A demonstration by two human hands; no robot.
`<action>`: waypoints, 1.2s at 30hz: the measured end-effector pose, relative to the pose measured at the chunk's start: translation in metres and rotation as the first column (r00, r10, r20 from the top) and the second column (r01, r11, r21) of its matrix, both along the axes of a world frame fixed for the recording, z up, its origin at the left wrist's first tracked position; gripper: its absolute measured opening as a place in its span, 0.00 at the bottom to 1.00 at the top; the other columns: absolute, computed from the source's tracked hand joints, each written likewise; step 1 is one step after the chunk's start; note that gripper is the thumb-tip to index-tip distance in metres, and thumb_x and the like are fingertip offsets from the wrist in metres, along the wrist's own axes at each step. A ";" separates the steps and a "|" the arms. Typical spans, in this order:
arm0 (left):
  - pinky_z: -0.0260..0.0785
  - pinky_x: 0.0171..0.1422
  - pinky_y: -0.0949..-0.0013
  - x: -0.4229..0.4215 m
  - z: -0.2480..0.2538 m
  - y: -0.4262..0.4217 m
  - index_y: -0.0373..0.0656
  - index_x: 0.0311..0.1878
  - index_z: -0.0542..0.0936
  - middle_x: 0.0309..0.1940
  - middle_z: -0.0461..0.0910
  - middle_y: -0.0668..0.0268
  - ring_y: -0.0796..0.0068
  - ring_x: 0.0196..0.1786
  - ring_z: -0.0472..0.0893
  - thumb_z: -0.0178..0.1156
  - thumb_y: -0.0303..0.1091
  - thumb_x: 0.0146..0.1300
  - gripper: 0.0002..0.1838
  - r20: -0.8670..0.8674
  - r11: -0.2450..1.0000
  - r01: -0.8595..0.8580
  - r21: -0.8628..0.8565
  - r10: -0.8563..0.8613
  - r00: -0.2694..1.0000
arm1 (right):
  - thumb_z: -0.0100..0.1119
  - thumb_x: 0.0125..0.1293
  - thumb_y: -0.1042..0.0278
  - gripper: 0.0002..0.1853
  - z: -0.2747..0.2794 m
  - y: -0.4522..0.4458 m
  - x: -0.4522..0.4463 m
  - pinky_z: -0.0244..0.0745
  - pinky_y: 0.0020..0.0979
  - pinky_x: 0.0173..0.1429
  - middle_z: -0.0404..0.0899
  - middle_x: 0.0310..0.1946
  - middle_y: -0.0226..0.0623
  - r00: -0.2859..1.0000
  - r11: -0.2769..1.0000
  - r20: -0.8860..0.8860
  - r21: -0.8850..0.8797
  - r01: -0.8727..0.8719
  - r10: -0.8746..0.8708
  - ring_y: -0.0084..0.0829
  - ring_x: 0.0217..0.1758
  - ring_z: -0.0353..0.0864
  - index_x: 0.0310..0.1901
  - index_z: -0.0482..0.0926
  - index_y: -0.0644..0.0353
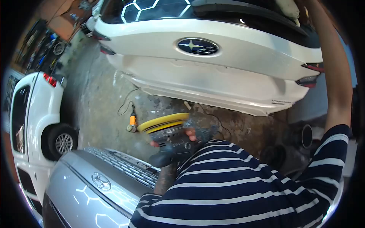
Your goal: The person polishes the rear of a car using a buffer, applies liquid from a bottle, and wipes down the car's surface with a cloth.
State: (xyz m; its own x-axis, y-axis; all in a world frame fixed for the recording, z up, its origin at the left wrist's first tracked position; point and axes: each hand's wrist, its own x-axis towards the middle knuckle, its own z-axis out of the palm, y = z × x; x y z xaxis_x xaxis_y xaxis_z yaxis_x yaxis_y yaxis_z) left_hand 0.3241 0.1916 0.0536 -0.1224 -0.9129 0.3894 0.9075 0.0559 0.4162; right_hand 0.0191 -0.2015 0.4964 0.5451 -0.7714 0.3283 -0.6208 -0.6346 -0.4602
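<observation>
Head view: left hand (190, 133) curls round polisher (178, 141) between white car (243, 74) and silver car (81, 180); right hand (305, 2), cut off, unclear.

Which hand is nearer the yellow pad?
Left. The left hand grips the polisher right behind the yellow pad; the right hand is far off, barely in view at the top edge, by the white car's rear window.

Downward-facing head view, edges unclear

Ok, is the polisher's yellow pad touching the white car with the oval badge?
Apart. The head view shows floor in the gap between the yellow pad and the badged white car.
</observation>
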 end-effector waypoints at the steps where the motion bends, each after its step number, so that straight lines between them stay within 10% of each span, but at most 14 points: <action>1: 0.73 0.67 0.55 0.010 0.001 0.000 0.26 0.74 0.63 0.58 0.78 0.39 0.51 0.59 0.80 0.66 0.85 0.43 0.72 0.009 0.999 0.020 0.046 -0.021 1.000 | 0.71 0.60 0.68 0.18 0.005 -0.008 -0.029 0.83 0.38 0.41 0.85 0.36 0.33 0.931 0.981 0.365 0.174 -0.089 0.020 0.33 0.36 0.86 0.49 0.80 0.64; 4: 0.75 0.66 0.57 0.034 0.007 0.003 0.26 0.74 0.63 0.58 0.78 0.39 0.52 0.60 0.80 0.67 0.85 0.42 0.72 0.010 0.987 0.086 0.138 -0.088 0.996 | 0.71 0.58 0.69 0.22 -0.006 -0.004 -0.162 0.83 0.43 0.49 0.84 0.40 0.39 0.587 0.926 0.804 0.289 -0.243 -0.097 0.42 0.43 0.87 0.54 0.78 0.63; 6: 0.79 0.63 0.59 0.052 0.024 0.017 0.28 0.75 0.62 0.59 0.78 0.41 0.53 0.61 0.81 0.73 0.80 0.40 0.72 0.100 0.931 0.045 0.362 -0.087 0.991 | 0.64 0.68 0.63 0.28 -0.048 0.106 -0.106 0.71 0.45 0.69 0.76 0.61 0.45 0.362 0.974 0.923 0.190 -0.123 -0.134 0.43 0.63 0.78 0.68 0.70 0.60; 7: 0.79 0.63 0.59 0.064 0.027 0.021 0.28 0.75 0.62 0.59 0.78 0.41 0.53 0.61 0.81 0.73 0.80 0.40 0.72 0.094 0.930 0.051 0.364 -0.091 0.991 | 0.60 0.74 0.60 0.31 -0.065 0.042 -0.229 0.65 0.46 0.79 0.72 0.71 0.48 0.237 0.988 0.963 0.144 -0.064 -0.125 0.44 0.73 0.74 0.75 0.66 0.59; 8: 0.78 0.64 0.57 0.075 0.029 0.023 0.28 0.75 0.63 0.59 0.77 0.40 0.53 0.61 0.80 0.67 0.83 0.43 0.71 0.203 0.888 0.042 0.458 -0.150 0.968 | 0.48 0.83 0.50 0.29 -0.093 0.109 -0.152 0.62 0.49 0.81 0.70 0.73 0.47 0.094 0.951 0.968 0.207 0.231 -0.233 0.43 0.75 0.71 0.73 0.65 0.66; 14: 0.73 0.73 0.52 0.147 0.008 -0.010 0.29 0.77 0.61 0.64 0.75 0.40 0.49 0.69 0.76 0.70 0.78 0.49 0.67 0.161 0.818 0.280 0.503 -0.407 0.899 | 0.63 0.75 0.59 0.26 -0.360 0.230 -0.117 0.89 0.47 0.55 0.79 0.62 0.45 0.024 0.832 0.833 0.549 0.077 -0.552 0.44 0.61 0.84 0.69 0.69 0.59; 17: 0.73 0.74 0.52 0.162 0.013 -0.030 0.29 0.78 0.59 0.66 0.74 0.39 0.47 0.70 0.75 0.74 0.72 0.50 0.66 0.155 0.720 0.407 0.562 -0.575 0.804 | 0.69 0.70 0.69 0.27 -0.435 0.237 -0.015 0.88 0.50 0.60 0.80 0.61 0.44 0.008 0.823 0.824 0.566 0.049 -0.567 0.43 0.62 0.84 0.68 0.70 0.60; 23: 0.71 0.76 0.51 0.187 0.001 -0.050 0.29 0.79 0.57 0.68 0.72 0.38 0.46 0.71 0.75 0.79 0.63 0.49 0.66 0.155 0.646 0.486 0.589 -0.680 0.716 | 0.76 0.54 0.88 0.38 -0.454 0.218 0.114 0.82 0.39 0.65 0.80 0.58 0.42 -0.049 0.889 0.888 0.457 -0.020 -0.458 0.37 0.60 0.82 0.67 0.70 0.64; 30: 0.71 0.76 0.49 0.201 0.001 -0.031 0.29 0.78 0.58 0.68 0.72 0.39 0.48 0.70 0.76 0.75 0.70 0.50 0.66 0.090 0.669 0.477 0.570 -0.628 0.773 | 0.77 0.52 0.89 0.39 -0.447 0.216 0.104 0.78 0.39 0.69 0.80 0.61 0.45 0.182 0.911 0.893 0.397 0.113 -0.412 0.35 0.63 0.81 0.66 0.71 0.66; 36: 0.72 0.74 0.49 0.200 0.002 -0.028 0.29 0.77 0.60 0.66 0.74 0.38 0.47 0.69 0.76 0.73 0.73 0.50 0.65 0.128 0.692 0.434 0.577 -0.602 0.788 | 0.77 0.58 0.81 0.32 -0.451 0.219 0.059 0.81 0.39 0.65 0.81 0.59 0.44 0.001 0.895 0.929 0.357 0.267 -0.371 0.37 0.62 0.82 0.64 0.74 0.64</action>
State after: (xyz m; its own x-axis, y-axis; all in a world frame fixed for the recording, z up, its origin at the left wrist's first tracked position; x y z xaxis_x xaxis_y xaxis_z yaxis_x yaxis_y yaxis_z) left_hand 0.5236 0.1632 0.0558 -0.6627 -0.7134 -0.2279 0.5583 -0.6734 0.4846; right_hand 0.0785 0.0179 0.0456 -0.5216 -0.8115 0.2634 0.2732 -0.4514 -0.8495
